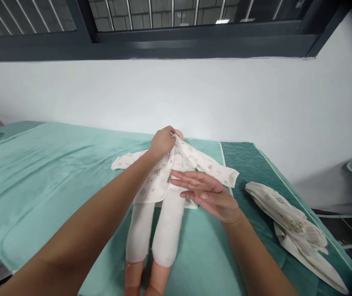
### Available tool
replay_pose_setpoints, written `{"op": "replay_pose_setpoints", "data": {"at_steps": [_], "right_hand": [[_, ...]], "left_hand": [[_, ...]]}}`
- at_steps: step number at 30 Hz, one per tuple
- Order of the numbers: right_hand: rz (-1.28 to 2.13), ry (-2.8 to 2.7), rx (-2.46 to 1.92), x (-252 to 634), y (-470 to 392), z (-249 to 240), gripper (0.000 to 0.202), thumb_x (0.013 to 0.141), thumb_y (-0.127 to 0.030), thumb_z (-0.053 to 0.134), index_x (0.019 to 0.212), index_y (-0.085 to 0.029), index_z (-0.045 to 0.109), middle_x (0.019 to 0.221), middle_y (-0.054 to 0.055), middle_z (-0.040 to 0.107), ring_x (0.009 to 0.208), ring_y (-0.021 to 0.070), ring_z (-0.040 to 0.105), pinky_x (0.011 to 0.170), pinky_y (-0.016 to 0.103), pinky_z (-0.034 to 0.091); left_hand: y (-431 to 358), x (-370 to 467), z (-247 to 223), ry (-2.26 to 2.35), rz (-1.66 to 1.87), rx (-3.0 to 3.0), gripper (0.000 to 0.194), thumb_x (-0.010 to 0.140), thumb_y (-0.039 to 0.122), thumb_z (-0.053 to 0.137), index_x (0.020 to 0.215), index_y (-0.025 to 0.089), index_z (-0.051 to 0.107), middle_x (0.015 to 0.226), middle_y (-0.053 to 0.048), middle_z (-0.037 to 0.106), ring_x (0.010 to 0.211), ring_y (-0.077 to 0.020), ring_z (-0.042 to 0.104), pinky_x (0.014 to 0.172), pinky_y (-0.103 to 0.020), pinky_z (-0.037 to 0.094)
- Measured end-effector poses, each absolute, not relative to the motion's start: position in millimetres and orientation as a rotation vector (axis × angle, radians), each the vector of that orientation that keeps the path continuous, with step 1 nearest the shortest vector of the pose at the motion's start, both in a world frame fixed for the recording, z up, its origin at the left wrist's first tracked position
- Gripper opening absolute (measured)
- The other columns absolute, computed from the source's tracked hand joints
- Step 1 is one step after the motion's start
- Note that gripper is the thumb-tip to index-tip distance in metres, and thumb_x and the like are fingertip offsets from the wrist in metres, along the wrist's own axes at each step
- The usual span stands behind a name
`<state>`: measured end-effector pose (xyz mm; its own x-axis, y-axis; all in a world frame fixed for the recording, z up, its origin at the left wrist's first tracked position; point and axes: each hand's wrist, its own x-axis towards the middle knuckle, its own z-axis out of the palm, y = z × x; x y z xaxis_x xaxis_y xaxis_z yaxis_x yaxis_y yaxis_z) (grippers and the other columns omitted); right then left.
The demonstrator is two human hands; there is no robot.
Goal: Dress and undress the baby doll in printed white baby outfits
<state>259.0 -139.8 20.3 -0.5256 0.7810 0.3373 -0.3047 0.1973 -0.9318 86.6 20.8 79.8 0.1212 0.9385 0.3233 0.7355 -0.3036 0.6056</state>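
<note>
Doll on the bed, both my hands on its little printed top.

The doll [160, 213] lies on its back on the green bed sheet [55, 172], legs toward me. My left hand [163, 142] is pinching the white printed top [176, 168] up by the doll's neck, fingers closed on the fabric. My right hand [209, 195] is open and flat, fingertips resting on the top's front around the belly. Another crumpled printed garment [290, 222] sits well off to the right on the darker quilted mat [250, 164].
</note>
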Motion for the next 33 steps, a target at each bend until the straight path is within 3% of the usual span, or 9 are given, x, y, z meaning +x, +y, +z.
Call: {"op": "replay_pose_setpoints", "data": {"at_steps": [5,10,14,17,23,33], "right_hand": [[1.202,-1.442,-0.541,255.9,-130.8,10.3,0.029,0.094,-0.037,0.057,0.123,-0.033,0.06,0.143,0.004,0.057,0.135,0.0254,0.05,0.111,0.051,0.041],[0.804,-1.715,-0.834,249.3,-122.5,-1.1,0.04,0.094,-0.036,0.06,0.134,-0.033,0.056,0.155,0.002,0.043,0.147,0.0228,0.033,0.123,0.049,0.024],[0.555,-1.986,-0.901,238.2,-130.4,0.3,0.049,0.095,-0.039,0.058,0.142,-0.033,0.049,0.163,0.002,0.028,0.152,0.0245,0.018,0.124,0.052,0.02],[0.431,-2.146,-0.909,231.6,-136.2,3.5,0.057,0.092,-0.045,0.06,0.146,-0.032,0.044,0.164,0.002,0.024,0.153,0.027,0.012,0.124,0.056,0.016],[0.269,-2.223,-0.966,226.3,-138.8,6.3,0.047,0.097,-0.039,0.053,0.144,-0.034,0.047,0.161,0.002,0.031,0.151,0.0282,0.02,0.122,0.058,0.02],[-0.02,-2.202,-0.966,213.8,-155.6,-9.4,0.05,0.097,-0.018,0.048,0.145,-0.03,0.047,0.155,0.001,0.043,0.149,0.0256,0.029,0.121,0.056,0.028]], "left_hand": [[19.9,73.0,64.7,1.545,1.12,1.903,0.026,0.075,0.011,0.052,0.097,0.021,0.063,0.102,-0.004,0.071,0.087,-0.0181,0.063,0.076,-0.028,0.048],[8.4,58.4,59.6,1.476,1.272,1.798,0.017,0.079,0.017,0.053,0.093,0.019,0.063,0.097,-0.005,0.071,0.091,-0.0177,0.064,0.082,-0.028,0.049],[-26.3,31.4,47.9,1.504,1.344,1.802,0.017,0.084,0.027,0.053,0.094,0.022,0.066,0.103,-0.002,0.071,0.098,-0.0179,0.063,0.09,-0.029,0.047],[-57.1,6.1,23.3,1.561,1.333,1.735,0.02,0.087,0.033,0.051,0.095,0.023,0.066,0.102,-0.002,0.071,0.094,-0.0183,0.063,0.087,-0.03,0.048],[-81.6,-18.7,-16.5,1.613,1.3,1.495,0.023,0.085,0.039,0.053,0.096,0.022,0.065,0.095,-0.003,0.072,0.086,-0.02,0.064,0.077,-0.031,0.05],[-72.6,-24.3,-21.5,1.451,1.232,1.563,0.023,0.091,0.038,0.048,0.097,0.024,0.065,0.1,-0.002,0.072,0.091,-0.0201,0.065,0.083,-0.032,0.05]]}}
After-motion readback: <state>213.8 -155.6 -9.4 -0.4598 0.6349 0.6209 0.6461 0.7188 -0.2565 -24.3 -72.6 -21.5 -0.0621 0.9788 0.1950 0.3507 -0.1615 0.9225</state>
